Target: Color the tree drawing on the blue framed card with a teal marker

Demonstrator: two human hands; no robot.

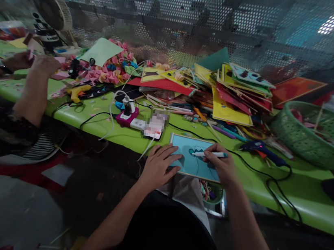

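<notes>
A light blue card (191, 161) with a dark drawn outline lies at the front edge of the green table (300, 187). My left hand (159, 166) rests flat on the card's left side, fingers spread. My right hand (222, 164) is closed round a white pen (209, 154), whose tip touches the drawing on the card.
A heap of coloured cards (232, 96) and pink paper bows (106, 72) covers the table's back. A blue glue gun (259, 149) with a black cord lies to the right, beside a green basket (316, 136). A power strip (127, 118) lies left. Another person's arms (34, 83) work at the far left.
</notes>
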